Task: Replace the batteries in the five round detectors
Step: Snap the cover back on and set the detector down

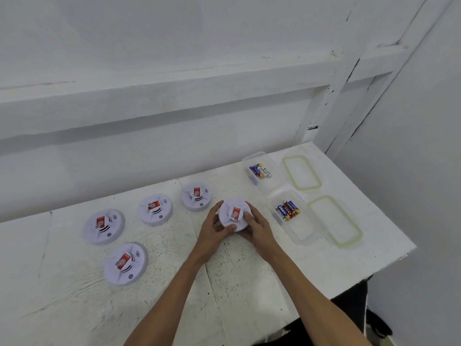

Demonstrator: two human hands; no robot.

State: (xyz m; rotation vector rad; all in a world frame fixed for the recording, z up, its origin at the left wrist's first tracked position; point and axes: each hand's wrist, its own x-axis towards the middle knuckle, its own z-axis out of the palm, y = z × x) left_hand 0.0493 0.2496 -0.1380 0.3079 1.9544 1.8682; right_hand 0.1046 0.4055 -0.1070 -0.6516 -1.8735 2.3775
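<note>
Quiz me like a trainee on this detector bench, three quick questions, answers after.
1. True or false: the left hand and right hand both grip one detector.
2. How many other detectors lie untouched on the table?
3. Where are the lids of the two battery boxes? A) snapped on, B) lying beside the boxes, C) stacked on a detector.
Key: 1 true; 2 four; 3 B.

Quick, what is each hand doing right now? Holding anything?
Left hand: grips the round white plastic detector with the red label.
Right hand: grips the same detector from the opposite side.
</note>
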